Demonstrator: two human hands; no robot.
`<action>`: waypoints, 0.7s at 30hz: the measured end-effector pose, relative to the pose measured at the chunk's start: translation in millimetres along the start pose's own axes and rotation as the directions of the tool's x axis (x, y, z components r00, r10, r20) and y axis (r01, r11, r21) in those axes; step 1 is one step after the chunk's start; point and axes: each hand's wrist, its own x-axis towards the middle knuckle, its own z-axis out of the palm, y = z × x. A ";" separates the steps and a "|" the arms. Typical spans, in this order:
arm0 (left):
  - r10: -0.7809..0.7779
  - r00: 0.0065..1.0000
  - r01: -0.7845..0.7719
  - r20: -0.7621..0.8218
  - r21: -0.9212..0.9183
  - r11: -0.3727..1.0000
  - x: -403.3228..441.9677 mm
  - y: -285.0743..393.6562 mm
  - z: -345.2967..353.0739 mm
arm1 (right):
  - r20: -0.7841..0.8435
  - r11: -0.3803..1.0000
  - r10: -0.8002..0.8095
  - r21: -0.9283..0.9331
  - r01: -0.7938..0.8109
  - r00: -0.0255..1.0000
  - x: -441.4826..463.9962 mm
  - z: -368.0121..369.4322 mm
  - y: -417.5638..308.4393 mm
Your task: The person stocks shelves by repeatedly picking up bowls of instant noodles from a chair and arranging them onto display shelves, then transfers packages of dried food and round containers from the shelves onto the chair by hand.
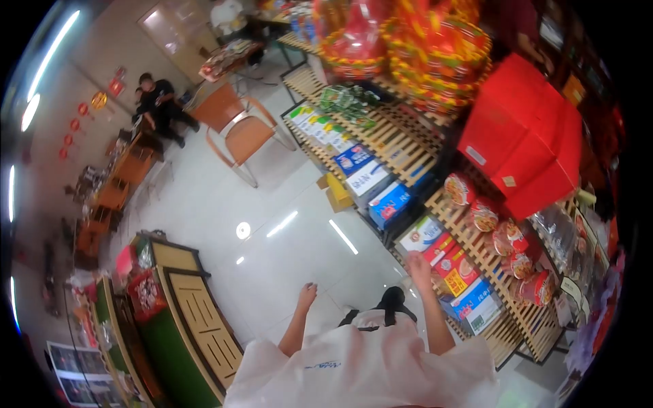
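My left hand (pixel 308 294) hangs over the tiled floor in front of my body, its fingers curled in. Whatever it may hold is too small to make out. My right hand (pixel 417 266) is beside the low slatted shelf, overlapping the edge of a white and blue box (pixel 422 234) there. It looks blurred, and I cannot tell whether it touches the box or how its fingers are set. Close by on that shelf stand a red and yellow box (pixel 456 269) and a blue and white carton (pixel 474 303).
Cup noodles (pixel 484 215) line the upper slats at right, below a big red box (pixel 524 129). Wrapped baskets (pixel 435 54) stand at the top. An orange chair (pixel 245 136) is on the floor ahead. A wooden cabinet (pixel 201 319) stands at left; a seated person (pixel 160 102) is farther back.
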 end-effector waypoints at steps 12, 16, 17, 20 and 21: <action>-0.298 0.953 0.157 -0.054 -0.753 0.638 -103.0 -171.6 -34.9 | 0.431 0.837 -0.243 -0.360 0.413 0.869 -0.1 249.6 -101.6; -0.403 0.913 0.175 -0.056 -0.841 0.513 -98.6 -191.9 -35.4 | 0.564 0.800 -0.234 -0.352 0.487 0.792 14.5 277.7 -79.1; -0.411 0.910 0.166 -0.061 -0.852 0.496 -94.3 -191.4 -39.6 | 0.573 0.780 -0.230 -0.375 0.501 0.787 22.8 283.6 -75.2; -0.402 0.913 0.168 -0.067 -0.837 0.521 -72.1 -184.0 -61.8 | 0.549 0.773 -0.239 -0.392 0.499 0.801 50.1 305.5 -66.8; -0.397 0.916 0.183 -0.055 -0.823 0.538 -61.4 -180.2 -69.0 | 0.536 0.775 -0.241 -0.395 0.492 0.809 59.5 311.0 -64.8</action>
